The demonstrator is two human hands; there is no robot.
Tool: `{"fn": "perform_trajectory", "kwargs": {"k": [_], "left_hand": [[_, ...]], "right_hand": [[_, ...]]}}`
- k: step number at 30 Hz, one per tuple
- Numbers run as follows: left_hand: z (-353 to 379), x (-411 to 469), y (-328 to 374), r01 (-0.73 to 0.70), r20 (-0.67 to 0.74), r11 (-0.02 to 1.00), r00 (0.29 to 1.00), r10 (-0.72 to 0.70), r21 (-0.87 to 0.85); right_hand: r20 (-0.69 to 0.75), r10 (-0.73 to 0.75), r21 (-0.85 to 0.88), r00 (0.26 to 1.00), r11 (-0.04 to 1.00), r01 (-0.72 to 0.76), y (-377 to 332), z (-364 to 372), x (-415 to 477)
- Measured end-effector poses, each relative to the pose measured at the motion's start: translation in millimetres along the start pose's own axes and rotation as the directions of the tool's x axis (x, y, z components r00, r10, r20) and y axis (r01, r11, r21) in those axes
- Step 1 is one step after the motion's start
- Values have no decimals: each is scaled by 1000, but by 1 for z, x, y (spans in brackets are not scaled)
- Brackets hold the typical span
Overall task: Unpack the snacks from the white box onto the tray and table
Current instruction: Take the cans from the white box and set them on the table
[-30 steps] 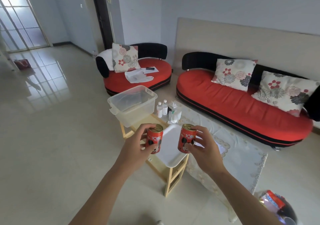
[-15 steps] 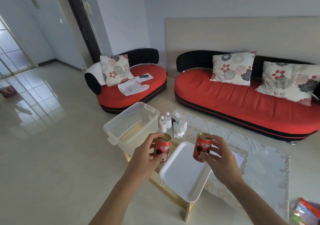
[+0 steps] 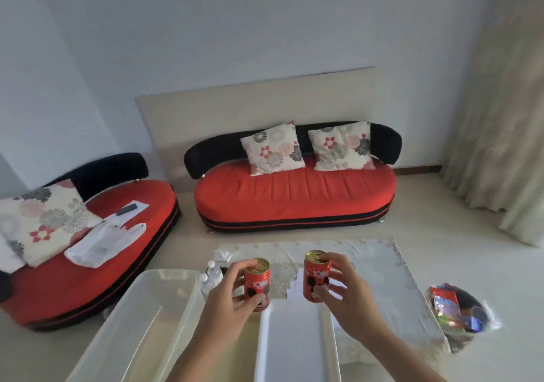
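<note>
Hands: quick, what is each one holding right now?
Left hand: grips the left can.
Right hand: grips the right can.

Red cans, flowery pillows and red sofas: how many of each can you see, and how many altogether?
red cans: 2
flowery pillows: 3
red sofas: 2
Total: 7
</note>
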State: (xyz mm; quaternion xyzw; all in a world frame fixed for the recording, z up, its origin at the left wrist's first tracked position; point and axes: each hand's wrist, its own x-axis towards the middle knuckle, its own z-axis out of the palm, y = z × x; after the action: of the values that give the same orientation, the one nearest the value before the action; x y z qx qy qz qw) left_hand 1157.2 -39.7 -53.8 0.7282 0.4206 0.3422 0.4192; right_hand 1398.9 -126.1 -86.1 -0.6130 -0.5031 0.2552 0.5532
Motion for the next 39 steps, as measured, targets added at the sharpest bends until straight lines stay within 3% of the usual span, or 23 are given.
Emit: {"fn": "perform_trajectory", "kwargs": {"k": [7, 10, 23, 39], "left_hand": [[-3, 47, -22, -103, 96, 991, 989, 111, -83], [5, 58, -40, -61, 120, 988, 990, 78, -140], [69, 101, -121, 28, 89, 990, 996, -16, -141], [75, 90, -235, 106, -68, 991, 991, -111, -81]], "right_hand": [[-135, 79, -102, 988, 990, -93, 3, 24, 0], [-140, 134, -165, 981, 974, -157, 13, 27, 6], [55, 101, -325, 993, 942, -78, 115, 40, 66], [94, 0, -251, 996, 968, 24, 210, 132, 72]]}}
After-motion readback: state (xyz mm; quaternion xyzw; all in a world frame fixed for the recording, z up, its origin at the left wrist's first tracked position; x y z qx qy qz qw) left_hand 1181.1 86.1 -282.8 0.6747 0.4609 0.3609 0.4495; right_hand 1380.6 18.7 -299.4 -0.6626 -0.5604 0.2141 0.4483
